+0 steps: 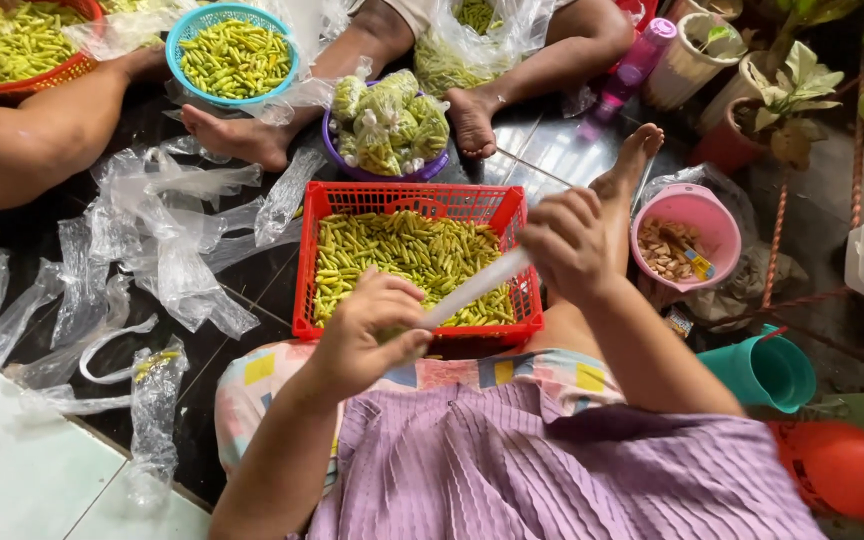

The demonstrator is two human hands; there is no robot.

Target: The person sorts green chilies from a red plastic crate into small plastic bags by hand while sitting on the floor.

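Red basket [407, 200], yellow-green chillies [402, 250] inside. Clear whitish plastic bag [472, 288] between the hands. Purple bowl [372, 170]. Turquoise basket [192, 30]. Pink bucket [697, 205]. Teal jug [767, 370]. Lilac ribbed top [552, 470]. Skirt [262, 375] pink with yellow and blue squares. Floor [252, 280] black, glossy. Clear bags [167, 235] strewn.

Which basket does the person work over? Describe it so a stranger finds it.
Start at the person's lap in purple pleated cloth. Just beyond the two hands lies the rectangular red plastic basket filled with small green chillies. Its neighbours are round: the purple bowl and the pink tub.
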